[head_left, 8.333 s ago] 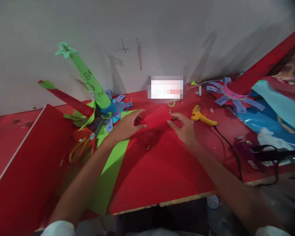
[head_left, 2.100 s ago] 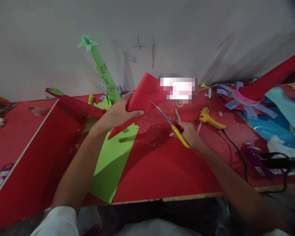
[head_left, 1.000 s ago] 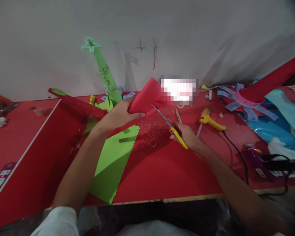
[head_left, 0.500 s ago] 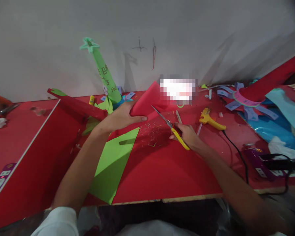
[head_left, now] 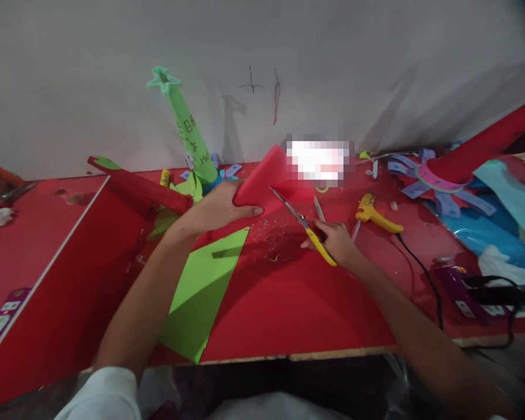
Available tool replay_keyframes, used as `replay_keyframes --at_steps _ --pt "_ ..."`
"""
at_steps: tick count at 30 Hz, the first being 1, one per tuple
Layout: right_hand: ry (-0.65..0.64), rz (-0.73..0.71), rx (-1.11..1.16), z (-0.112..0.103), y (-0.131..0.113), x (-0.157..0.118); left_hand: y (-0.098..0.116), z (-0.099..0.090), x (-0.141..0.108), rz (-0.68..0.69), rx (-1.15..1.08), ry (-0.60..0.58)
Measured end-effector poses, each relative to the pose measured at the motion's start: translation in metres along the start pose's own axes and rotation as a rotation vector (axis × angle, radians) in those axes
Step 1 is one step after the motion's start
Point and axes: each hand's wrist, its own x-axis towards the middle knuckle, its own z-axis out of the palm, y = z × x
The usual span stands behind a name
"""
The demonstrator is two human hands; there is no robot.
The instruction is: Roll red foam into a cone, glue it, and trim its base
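My left hand (head_left: pixel 221 207) is closed around a folded or rolled sheet of red paper (head_left: pixel 266 178), the thumb lying along its lower edge. In my right hand (head_left: pixel 332 239) is a pair of scissors (head_left: pixel 317 242) with yellow handles. Their blades point up and left, with the tips at the red paper's near side; whether they touch it I cannot tell. Under my left forearm lies a sheet of light green paper (head_left: pixel 205 291). Small paper scraps (head_left: pixel 271 239) are scattered on the red table between my hands.
A yellow glue gun (head_left: pixel 376 214) with a black cord lies to the right, near a purple power strip (head_left: pixel 457 289). A green paper tower (head_left: pixel 192 131) topped with a star stands at the back left. A red divider (head_left: pixel 70 291) rises on the left.
Both hands, the red paper and the scissors keep nearly the same positions. The whole view has shifted very slightly.
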Motion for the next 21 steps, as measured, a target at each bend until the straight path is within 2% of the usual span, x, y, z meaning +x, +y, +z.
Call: replay_keyframes --at_steps 7,21 --pt "-0.112 -0.009 -0.018 0.0037 0.0045 -0.0002 -0.0018 0.001 0.0002 0.005 -0.051 -0.03" --pt "-0.128 0.013 -0.075 0.0071 0.0033 -0.0038 0.0023 0.0035 -0.0036 0.004 -0.06 -0.11"
